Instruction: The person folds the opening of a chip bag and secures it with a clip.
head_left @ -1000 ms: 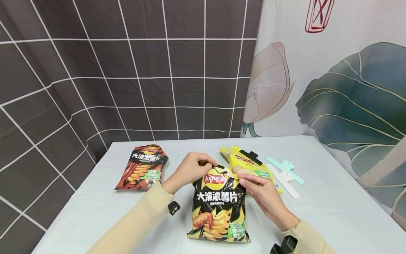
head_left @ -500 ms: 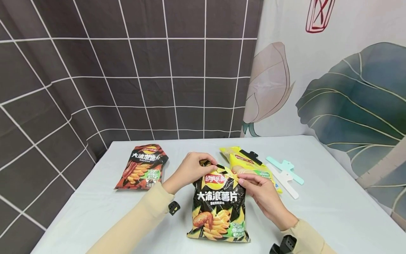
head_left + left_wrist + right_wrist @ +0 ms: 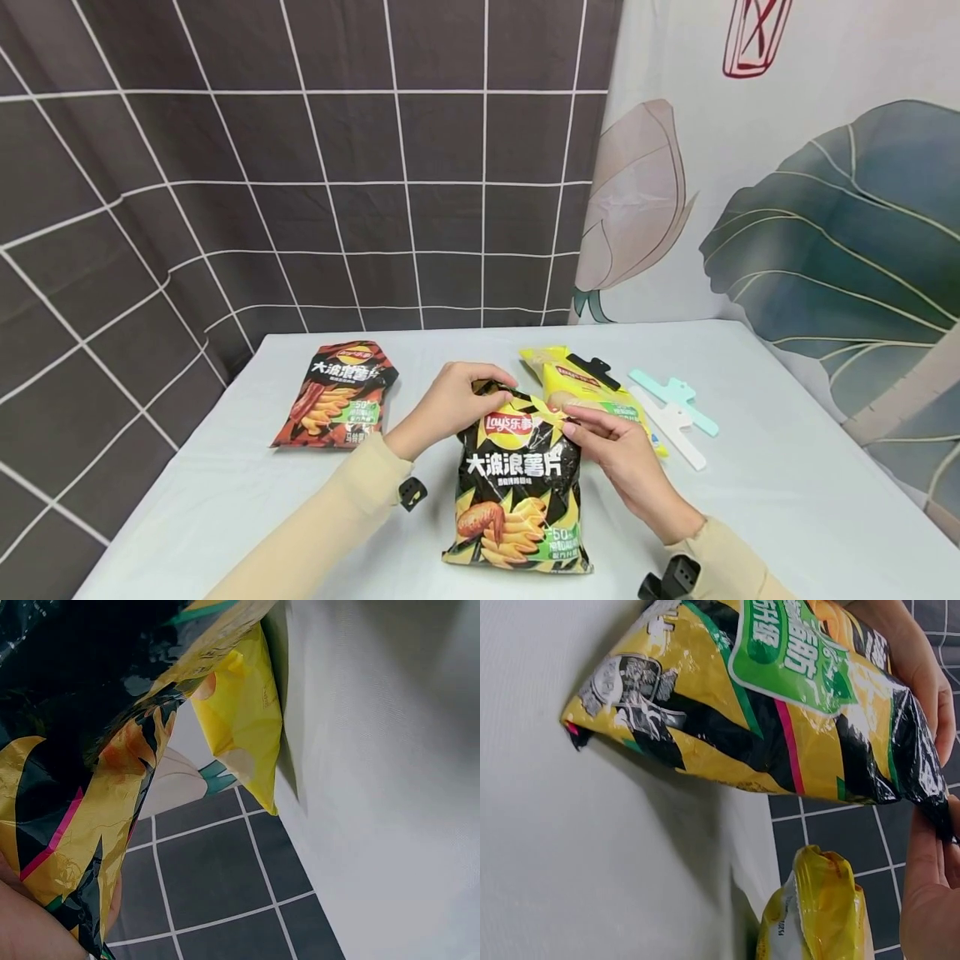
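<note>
A black and yellow Lay's potato chip bag point(image 3: 517, 479) stands near the front middle of the table, its printed front towards me. My left hand point(image 3: 453, 402) pinches its top left corner between thumb and fingers. At the top right corner, my right hand point(image 3: 626, 454) pinches the edge with thumb and fingertips. The right wrist view shows the bag's side point(image 3: 727, 742) from below, with my right hand point(image 3: 934, 889) on its black upper corner. In the left wrist view the bag point(image 3: 71, 682) covers much of my left hand point(image 3: 34, 926).
Behind at right lies a yellow chip bag point(image 3: 566, 383) with a black bag clip point(image 3: 593, 372) on it. Beside it are a mint bag clip point(image 3: 675, 398) and a white one point(image 3: 671, 427). A red chip bag point(image 3: 337, 396) lies at the left on the white table point(image 3: 225, 500).
The top edge of the black bag looked folded over a second ago and shows flatter now. Both hands have kept their grip and barely moved.
</note>
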Demonstrator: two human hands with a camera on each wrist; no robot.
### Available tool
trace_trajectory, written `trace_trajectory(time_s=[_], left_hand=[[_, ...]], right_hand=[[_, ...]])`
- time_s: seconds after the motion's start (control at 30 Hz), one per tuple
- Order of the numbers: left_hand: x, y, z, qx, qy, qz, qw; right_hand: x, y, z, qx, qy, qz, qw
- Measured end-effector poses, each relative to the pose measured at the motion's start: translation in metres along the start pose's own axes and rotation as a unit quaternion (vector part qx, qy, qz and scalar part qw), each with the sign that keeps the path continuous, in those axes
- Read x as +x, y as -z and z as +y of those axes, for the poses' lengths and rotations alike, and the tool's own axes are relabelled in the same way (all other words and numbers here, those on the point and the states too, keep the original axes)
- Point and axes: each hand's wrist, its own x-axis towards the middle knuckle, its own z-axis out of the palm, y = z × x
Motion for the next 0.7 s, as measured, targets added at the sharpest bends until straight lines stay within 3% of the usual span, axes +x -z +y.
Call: trace_trajectory(time_s=[0.4,0.7], left_hand=[[-0.003,0.001,-0.001,-0.005,-0.001,0.009,0.9999],[-0.005,0.002,0.002,-0.011,0.001,0.01,0.9999]], right_hand=[[0.001,0.012,-0.006,-0.091,0.015,-0.066,0.9935],[0.004,0.034,-0.013,-0.145,0.091,-0.076,0.9823]])
